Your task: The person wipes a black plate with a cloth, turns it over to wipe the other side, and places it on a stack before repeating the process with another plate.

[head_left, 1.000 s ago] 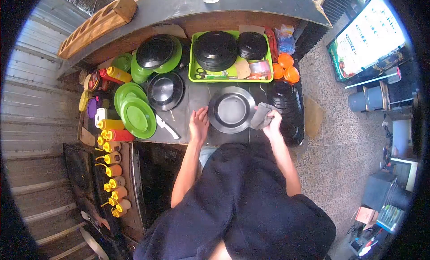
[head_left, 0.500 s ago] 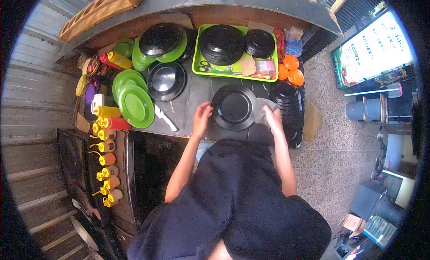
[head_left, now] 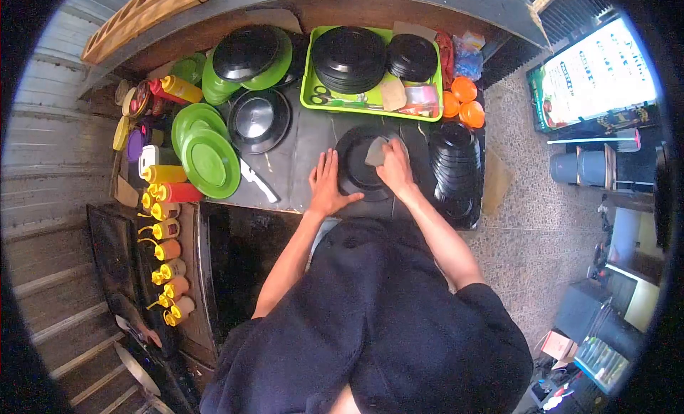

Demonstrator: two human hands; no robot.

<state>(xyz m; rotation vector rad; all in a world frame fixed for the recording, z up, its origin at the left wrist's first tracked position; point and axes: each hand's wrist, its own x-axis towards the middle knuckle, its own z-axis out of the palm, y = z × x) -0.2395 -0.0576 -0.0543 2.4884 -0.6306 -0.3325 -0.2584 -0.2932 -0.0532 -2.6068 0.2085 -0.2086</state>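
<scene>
In front of me on the dark table lies a black plate (head_left: 358, 175). My right hand (head_left: 395, 168) is closed on a grey cloth (head_left: 375, 153) and presses it onto the plate's upper right part. My left hand (head_left: 328, 184) rests at the plate's left edge, fingers stretched out and thumb along the near rim. Right of the plate is a stack of black dishes (head_left: 454, 168). To the left, a shiny black plate (head_left: 259, 120) lies alone, near green plates (head_left: 211, 164) and a white-handled knife (head_left: 258, 181).
A lime-green tray (head_left: 308, 93) at the back holds stacked black plates (head_left: 349, 58), smaller black dishes (head_left: 412, 56) and scissors (head_left: 322, 96). Orange cups (head_left: 464, 90) stand beside it. Sauce bottles (head_left: 167, 229) line the left side. Black and green plates (head_left: 246, 52) are piled back left.
My right hand has moved left with the cloth, from the plate's right rim onto its face. My left hand has come down flat against the plate's left edge.
</scene>
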